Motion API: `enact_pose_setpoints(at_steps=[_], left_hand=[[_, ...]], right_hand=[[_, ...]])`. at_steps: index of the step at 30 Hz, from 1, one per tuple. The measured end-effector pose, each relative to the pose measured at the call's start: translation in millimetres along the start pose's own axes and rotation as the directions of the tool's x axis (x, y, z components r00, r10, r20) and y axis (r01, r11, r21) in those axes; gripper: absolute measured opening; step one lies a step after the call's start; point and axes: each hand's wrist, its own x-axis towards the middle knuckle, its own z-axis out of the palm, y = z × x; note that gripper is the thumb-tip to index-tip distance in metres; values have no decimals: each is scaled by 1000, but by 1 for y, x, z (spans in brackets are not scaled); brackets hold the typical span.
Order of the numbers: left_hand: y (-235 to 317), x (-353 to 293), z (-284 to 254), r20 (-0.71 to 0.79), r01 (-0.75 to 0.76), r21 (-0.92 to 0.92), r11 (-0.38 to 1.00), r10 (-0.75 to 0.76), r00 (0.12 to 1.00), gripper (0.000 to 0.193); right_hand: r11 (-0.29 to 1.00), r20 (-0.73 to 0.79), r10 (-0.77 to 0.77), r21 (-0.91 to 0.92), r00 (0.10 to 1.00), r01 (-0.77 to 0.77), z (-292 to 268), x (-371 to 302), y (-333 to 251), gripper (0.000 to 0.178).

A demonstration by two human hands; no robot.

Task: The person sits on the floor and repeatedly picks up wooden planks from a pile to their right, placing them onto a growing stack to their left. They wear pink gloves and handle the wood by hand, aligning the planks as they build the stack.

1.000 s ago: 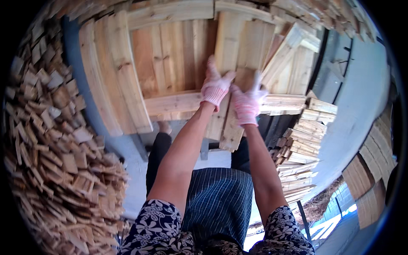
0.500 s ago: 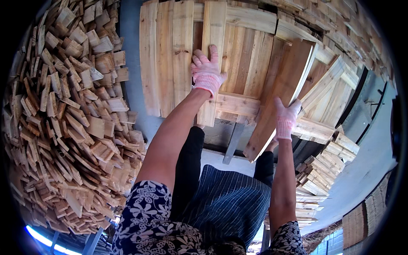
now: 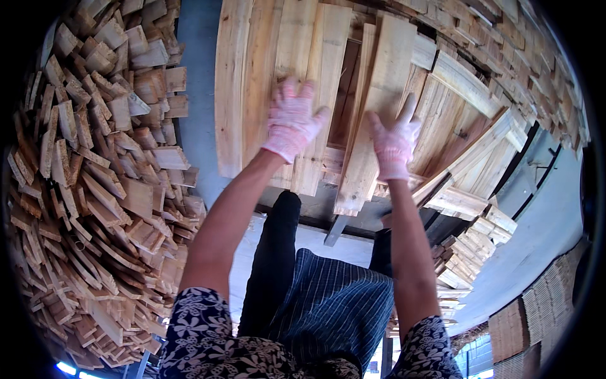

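Observation:
Both of my hands wear pinkish-white knit gloves. My left hand [image 3: 294, 121] lies palm down on upright wooden boards [image 3: 262, 76] set side by side, its fingers stretched out. My right hand [image 3: 396, 144] rests at the right side of a wide wooden plank [image 3: 382, 76], thumb on its face and forefinger extended. That plank leans slightly, its lower end nearest me. Between it and the boards under my left hand is a dark gap [image 3: 344, 95]. Another narrow plank edge [image 3: 358, 82] shows along the wide plank's left side.
A tall heap of short wooden pieces [image 3: 113, 208] fills the left. More stacked wood [image 3: 499, 50] lies at the far right, beside a slanted board [image 3: 467, 155]. A small stack of wood [image 3: 470, 252] is nearer on the right. A grey metal bar [image 3: 336, 230] sticks out below the planks.
My right hand has moved left with the plank, laid it flatter on the boards, and its fingers have opened. My left hand has shifted slightly left and down.

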Motion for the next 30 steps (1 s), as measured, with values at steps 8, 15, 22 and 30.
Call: enact_pose_setpoints(at_steps=[8, 15, 22, 30], left_hand=[[-32, 22, -40, 367, 72, 129, 989, -115, 923, 81], [-33, 30, -49, 453, 48, 133, 990, -104, 886, 88], [-33, 34, -46, 448, -59, 208, 976, -42, 893, 103], [-31, 31, -41, 404, -68, 279, 958, -53, 913, 109]], right_hand=[[969, -180, 39, -232, 983, -81, 38, -18, -22, 107], [979, -91, 53, -193, 994, -70, -32, 19, 27, 109], [1000, -60, -27, 2, 998, 27, -17, 48, 50, 95], [977, 40, 76, 197, 996, -82, 18, -5, -7, 92]])
